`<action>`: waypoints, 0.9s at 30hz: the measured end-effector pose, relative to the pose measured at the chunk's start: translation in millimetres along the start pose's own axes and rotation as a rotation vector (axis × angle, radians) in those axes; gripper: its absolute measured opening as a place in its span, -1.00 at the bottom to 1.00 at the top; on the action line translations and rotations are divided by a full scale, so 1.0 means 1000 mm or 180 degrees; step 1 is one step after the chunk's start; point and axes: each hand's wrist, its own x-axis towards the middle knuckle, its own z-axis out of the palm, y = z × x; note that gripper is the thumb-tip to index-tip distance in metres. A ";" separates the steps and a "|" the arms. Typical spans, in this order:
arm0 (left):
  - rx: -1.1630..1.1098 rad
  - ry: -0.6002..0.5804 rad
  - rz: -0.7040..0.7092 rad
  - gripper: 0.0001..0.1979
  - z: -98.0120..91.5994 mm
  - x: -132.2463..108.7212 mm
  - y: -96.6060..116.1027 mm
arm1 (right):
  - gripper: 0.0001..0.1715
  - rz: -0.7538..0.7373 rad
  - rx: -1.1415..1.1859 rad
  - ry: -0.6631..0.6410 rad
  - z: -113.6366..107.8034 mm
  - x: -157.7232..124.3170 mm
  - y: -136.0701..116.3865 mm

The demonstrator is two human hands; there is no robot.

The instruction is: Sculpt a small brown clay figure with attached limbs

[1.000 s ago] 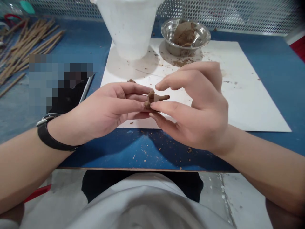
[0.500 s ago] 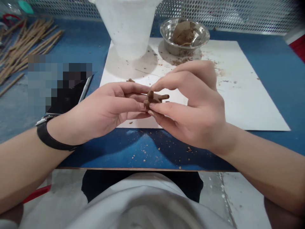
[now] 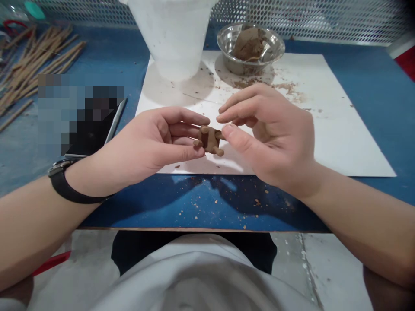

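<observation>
A small brown clay figure (image 3: 211,140) with stubby limbs is held above the white board. My left hand (image 3: 155,142) grips it at its left side, thumb in front and fingers behind. Beside it, my right hand (image 3: 275,134) is open, fingers apart and curved above the thumb. The right thumb tip is at the figure's right-hand limb; whether it presses on it I cannot tell.
The white board (image 3: 340,142) lies on a blue table (image 3: 155,207) strewn with clay crumbs. At the back stand a white bucket (image 3: 175,39) and a metal bowl (image 3: 227,52) with a clay lump (image 3: 248,43). Brown sticks (image 3: 42,60) and a dark tablet-like device (image 3: 87,136) lie left.
My right fingers have come off the clay figure and spread apart, the hand shifting slightly right. The figure has turned in my left hand, showing more of its body and limbs.
</observation>
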 end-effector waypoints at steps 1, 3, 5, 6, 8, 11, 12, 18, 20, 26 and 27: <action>0.0029 0.0018 -0.0002 -0.66 0.001 0.000 0.000 | -0.94 0.0150 0.0117 -0.0061 0.001 0.000 -0.001; 0.0068 0.0066 -0.0013 -0.65 0.002 0.000 0.001 | -0.96 0.0386 0.0331 -0.0148 0.001 -0.002 -0.003; 0.0081 0.0077 -0.0005 -0.65 0.002 -0.001 0.002 | -0.88 0.0626 0.0603 -0.0232 0.001 -0.004 -0.002; 0.0077 0.0082 0.0023 -0.65 0.002 -0.002 0.002 | -0.84 0.0770 0.0780 -0.0283 0.001 -0.005 -0.001; 0.0074 0.0085 0.0120 -0.65 0.001 -0.002 0.002 | -0.76 0.1017 0.1114 -0.0424 0.001 -0.007 0.001; 0.0051 0.0192 0.0237 -0.61 0.000 -0.002 0.001 | -0.52 0.1038 0.1238 -0.0658 0.000 -0.010 0.003; 0.0042 0.0234 0.0240 -0.60 0.000 -0.002 0.001 | -0.40 0.0969 0.1156 -0.0740 0.000 -0.010 0.003; 0.0011 0.0316 0.0254 -0.65 0.001 -0.002 0.002 | -0.38 0.1012 0.0909 -0.0788 0.005 -0.012 0.007; -0.0075 0.0347 0.0213 -0.69 0.002 -0.002 0.004 | -0.49 0.0995 0.0974 -0.0749 0.006 -0.012 0.007; -0.0333 0.0372 0.0174 -0.74 0.006 -0.002 0.007 | -0.62 0.0995 0.1025 -0.0552 0.008 -0.012 -0.002; -0.0320 0.0336 0.0197 -0.73 0.006 -0.002 0.006 | -0.63 0.1009 0.1003 -0.0528 0.008 -0.012 -0.003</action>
